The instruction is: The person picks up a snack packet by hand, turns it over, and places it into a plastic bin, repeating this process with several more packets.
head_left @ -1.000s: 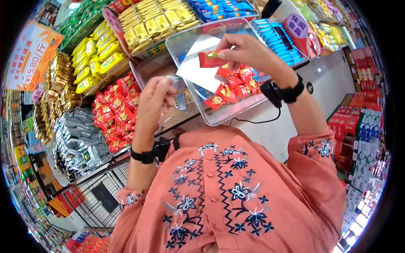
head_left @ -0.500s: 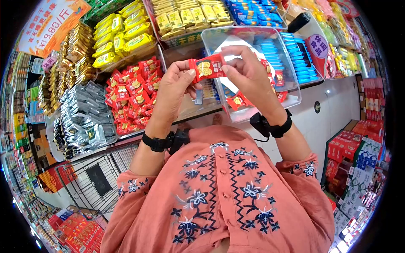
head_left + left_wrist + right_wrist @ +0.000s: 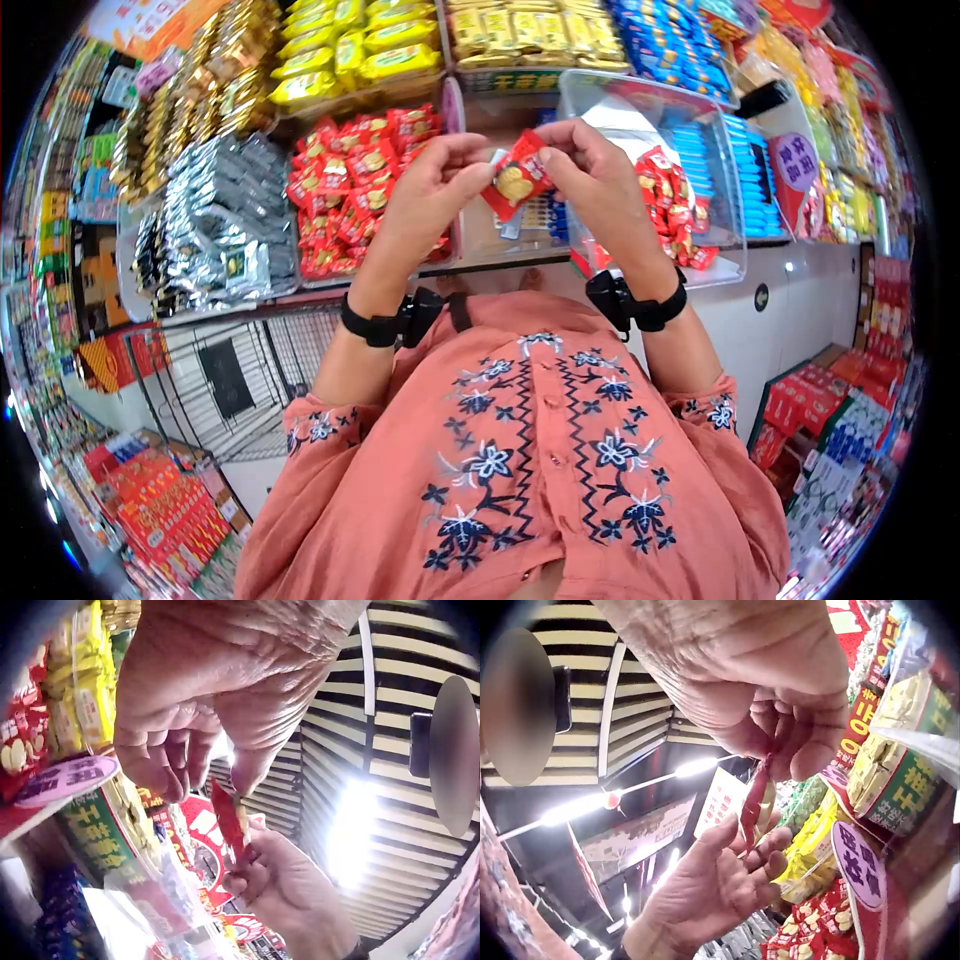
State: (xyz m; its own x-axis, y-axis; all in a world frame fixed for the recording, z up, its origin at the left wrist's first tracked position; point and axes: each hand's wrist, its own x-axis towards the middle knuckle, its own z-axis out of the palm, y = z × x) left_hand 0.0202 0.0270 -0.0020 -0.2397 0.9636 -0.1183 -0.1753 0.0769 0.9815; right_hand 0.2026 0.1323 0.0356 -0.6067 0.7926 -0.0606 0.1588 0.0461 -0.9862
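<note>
A small red snack packet (image 3: 517, 180) with a round yellow biscuit printed on it is tilted between the two hands, above the display bins. My right hand (image 3: 598, 180) pinches its upper corner between thumb and fingers, as the right wrist view also shows. The left hand (image 3: 430, 200) is at the packet's other end. Its thumb tip meets the edge, while its loosely bent fingers stand apart from the thumb. In the left wrist view the packet (image 3: 231, 825) appears side-on below the left thumb. More red packets (image 3: 355, 190) like it fill a bin behind the left hand.
A clear plastic bin (image 3: 735, 185) at right holds red packets (image 3: 670, 200) and blue ones. Silver packets (image 3: 210, 220) lie at left, yellow packets (image 3: 375, 45) at the back. A wire shopping cart (image 3: 240, 380) stands at left, stacked red cartons (image 3: 815, 400) at right.
The right hand brought the red packet left to the left hand, and both held it flat. Now the packet is turned diagonally, with the left fingers loosened. The view has swung to the right.
</note>
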